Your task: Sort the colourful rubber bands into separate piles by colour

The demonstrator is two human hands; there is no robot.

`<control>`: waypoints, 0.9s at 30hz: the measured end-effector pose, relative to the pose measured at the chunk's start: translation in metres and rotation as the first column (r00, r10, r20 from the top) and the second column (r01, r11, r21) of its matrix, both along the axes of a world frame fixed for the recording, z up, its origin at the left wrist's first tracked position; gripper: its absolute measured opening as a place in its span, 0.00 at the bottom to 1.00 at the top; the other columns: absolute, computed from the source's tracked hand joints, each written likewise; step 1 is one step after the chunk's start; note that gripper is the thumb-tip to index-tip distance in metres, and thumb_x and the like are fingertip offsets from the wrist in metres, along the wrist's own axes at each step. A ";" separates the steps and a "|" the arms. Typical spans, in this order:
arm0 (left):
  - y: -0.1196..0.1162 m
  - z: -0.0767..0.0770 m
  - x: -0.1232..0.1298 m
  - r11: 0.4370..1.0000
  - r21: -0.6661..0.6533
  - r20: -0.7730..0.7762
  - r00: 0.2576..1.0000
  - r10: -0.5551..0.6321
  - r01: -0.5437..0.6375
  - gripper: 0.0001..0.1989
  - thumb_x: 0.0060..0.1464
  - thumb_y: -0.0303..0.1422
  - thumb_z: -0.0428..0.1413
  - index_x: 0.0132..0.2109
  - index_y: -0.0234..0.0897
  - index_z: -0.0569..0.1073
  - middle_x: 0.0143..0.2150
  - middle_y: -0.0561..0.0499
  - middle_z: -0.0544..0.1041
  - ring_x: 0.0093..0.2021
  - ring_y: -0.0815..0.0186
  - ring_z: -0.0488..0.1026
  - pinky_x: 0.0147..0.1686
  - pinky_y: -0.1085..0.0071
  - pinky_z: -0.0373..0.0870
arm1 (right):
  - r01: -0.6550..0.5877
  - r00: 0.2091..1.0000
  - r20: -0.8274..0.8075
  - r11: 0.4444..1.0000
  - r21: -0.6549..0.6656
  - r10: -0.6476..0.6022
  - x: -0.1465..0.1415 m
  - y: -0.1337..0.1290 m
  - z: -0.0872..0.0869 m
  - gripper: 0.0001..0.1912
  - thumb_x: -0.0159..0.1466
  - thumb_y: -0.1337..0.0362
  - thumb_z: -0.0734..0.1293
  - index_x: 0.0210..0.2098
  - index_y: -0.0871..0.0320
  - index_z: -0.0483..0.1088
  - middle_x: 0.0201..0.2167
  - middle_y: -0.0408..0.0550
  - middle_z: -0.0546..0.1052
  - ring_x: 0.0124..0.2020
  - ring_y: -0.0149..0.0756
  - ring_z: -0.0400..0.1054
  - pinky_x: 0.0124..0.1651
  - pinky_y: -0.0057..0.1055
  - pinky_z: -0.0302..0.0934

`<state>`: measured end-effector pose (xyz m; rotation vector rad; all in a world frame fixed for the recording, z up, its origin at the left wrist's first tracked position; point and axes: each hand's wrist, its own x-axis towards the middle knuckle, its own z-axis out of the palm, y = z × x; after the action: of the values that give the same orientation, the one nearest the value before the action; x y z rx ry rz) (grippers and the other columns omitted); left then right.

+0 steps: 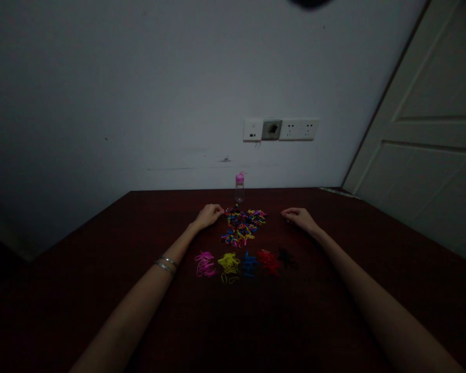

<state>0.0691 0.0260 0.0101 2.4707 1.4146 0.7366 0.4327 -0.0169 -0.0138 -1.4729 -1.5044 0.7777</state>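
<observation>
At the left edge of a mixed heap of colourful rubber bands (243, 224) is my left hand (210, 215). Its fingertips are pinched together at the heap, and the picture is too dark to show what is between them. My right hand (301, 218) rests on the table to the right of the heap, apart from it, with fingers curled and drawn together; anything in them is too small to make out. Nearer to me lies a row of single-colour piles: pink bands (205, 264), yellow bands (229, 263), blue bands (249, 264), red bands (268, 262) and black bands (286, 258).
A small clear bottle (239, 194) with a pink cap stands behind the heap. The dark red-brown table (140, 223) meets a pale wall (159, 93) carrying sockets and switches (280, 130). A panelled door (423, 129) is at the right.
</observation>
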 end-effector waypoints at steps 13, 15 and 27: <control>-0.034 0.044 0.000 0.947 -0.243 -0.007 0.975 -0.220 0.212 0.10 0.43 0.32 0.53 0.31 0.31 0.76 0.25 0.51 0.74 0.26 0.71 0.65 0.27 0.76 0.58 | 0.013 0.999 0.035 0.999 0.049 -0.015 0.004 0.005 -0.004 0.16 0.49 0.57 0.66 0.32 0.64 0.73 0.18 0.45 0.72 0.19 0.28 0.62 0.21 0.23 0.54; -0.045 0.053 -0.009 0.923 -0.297 -0.037 0.963 -0.265 0.243 0.10 0.43 0.31 0.53 0.31 0.31 0.76 0.24 0.52 0.72 0.24 0.72 0.64 0.26 0.77 0.57 | 0.028 0.999 0.040 0.998 0.058 -0.030 0.002 0.005 -0.004 0.16 0.49 0.58 0.66 0.31 0.64 0.74 0.18 0.45 0.72 0.19 0.28 0.62 0.22 0.23 0.54; -0.117 0.081 -0.045 0.747 -0.603 -0.035 0.926 -0.376 0.280 0.07 0.38 0.27 0.55 0.29 0.36 0.76 0.21 0.55 0.72 0.21 0.74 0.62 0.21 0.79 0.54 | 0.045 0.990 0.129 0.996 0.083 -0.055 -0.001 0.008 -0.008 0.14 0.49 0.59 0.65 0.30 0.63 0.74 0.19 0.46 0.73 0.21 0.30 0.64 0.24 0.25 0.55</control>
<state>0.0246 -0.0905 0.0906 2.1950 0.9893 0.0044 0.4318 -0.0091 -0.0217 -1.5207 -1.5719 0.5937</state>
